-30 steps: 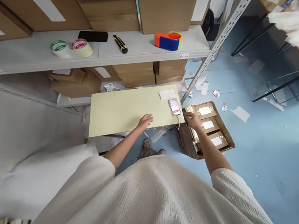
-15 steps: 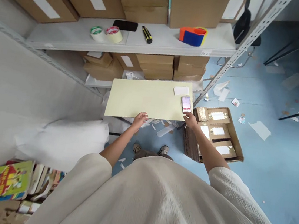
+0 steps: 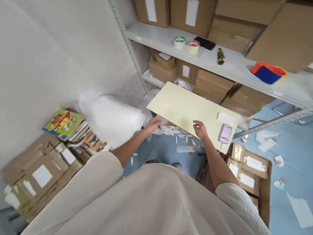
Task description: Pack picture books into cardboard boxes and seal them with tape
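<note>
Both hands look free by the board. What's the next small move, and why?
I'd probably ease the left hand toward the books: it appears empty, and they lie on its side, past the white bundle. The right hand, by the pale yellow board, also looks empty, so nothing seems to need putting down first.

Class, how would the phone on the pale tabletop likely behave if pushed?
Lying flat, the phone would probably slide rather than roll. The cord at its near end may tug against the push. Close to the edge of the tabletop, it could fall off.
</note>
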The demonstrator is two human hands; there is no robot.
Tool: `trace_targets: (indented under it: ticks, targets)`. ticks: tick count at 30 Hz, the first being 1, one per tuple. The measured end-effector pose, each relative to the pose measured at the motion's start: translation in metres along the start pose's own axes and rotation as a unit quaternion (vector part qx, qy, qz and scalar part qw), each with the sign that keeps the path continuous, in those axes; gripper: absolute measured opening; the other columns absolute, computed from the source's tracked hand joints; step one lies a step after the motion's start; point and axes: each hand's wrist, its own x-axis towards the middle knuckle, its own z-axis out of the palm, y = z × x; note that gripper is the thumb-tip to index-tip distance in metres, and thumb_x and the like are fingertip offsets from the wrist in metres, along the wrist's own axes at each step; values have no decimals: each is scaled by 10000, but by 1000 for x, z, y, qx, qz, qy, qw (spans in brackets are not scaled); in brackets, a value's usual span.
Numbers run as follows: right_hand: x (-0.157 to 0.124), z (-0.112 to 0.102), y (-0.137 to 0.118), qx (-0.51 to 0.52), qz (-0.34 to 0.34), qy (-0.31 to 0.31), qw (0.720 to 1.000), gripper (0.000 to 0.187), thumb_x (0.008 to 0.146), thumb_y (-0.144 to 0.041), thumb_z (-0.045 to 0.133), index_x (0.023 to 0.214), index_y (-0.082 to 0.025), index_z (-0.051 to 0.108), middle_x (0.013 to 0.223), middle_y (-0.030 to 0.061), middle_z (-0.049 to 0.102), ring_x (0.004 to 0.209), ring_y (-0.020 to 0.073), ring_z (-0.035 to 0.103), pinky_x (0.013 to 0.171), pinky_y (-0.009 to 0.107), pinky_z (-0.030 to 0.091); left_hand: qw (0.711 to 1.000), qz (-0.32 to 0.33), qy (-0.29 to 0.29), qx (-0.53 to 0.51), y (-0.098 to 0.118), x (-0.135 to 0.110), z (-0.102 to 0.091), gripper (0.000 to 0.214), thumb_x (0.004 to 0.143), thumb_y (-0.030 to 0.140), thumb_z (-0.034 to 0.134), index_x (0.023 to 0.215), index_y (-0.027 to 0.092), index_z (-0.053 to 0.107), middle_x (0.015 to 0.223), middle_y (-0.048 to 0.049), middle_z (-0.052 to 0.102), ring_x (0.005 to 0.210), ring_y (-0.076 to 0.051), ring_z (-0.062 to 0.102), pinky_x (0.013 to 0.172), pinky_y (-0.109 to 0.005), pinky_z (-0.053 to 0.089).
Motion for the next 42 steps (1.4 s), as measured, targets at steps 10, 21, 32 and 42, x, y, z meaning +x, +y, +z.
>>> trace_targets:
  ticks: [10,21,32,42]
  targets:
    - [55,140,-124,-28,-137,-169,976,372,920,-322,580,1200,-225,804,1399,157,770,1151,299,785,1180,558,590,974,9,165,-153,-73,-66,-118,383,799,281,782,1175,235,724,1188,-109,810,1119,-275,773,1064,-466,580]
    - [37,311,-237,-74,-300,-375,874,368,923,-384,610,1190,-223,805,1341,166,786,1100,317,782,1129,572,607,890,-36,367,-269,-184,-186,-169,404,860,367,804,1219,200,726,1190,-151,809,1119,-306,775,1082,-522,585]
    - [-7,402,-258,-97,-338,-495,795,371,908,-318,582,1199,-240,798,1369,136,776,1122,289,777,1165,535,595,810,-100,468,-339,-220,-244,-168,359,845,299,806,1187,211,741,1211,-141,824,1201,-314,778,1143,-550,568]
    - [-22,445,-252,-92,-331,-536,771,378,924,-332,606,1232,-236,804,1386,141,768,1139,300,775,1154,534,601,795,-136,487,-335,-255,-267,-187,430,907,310,766,1322,206,725,1363,-167,793,1246,-337,763,1069,-481,594]
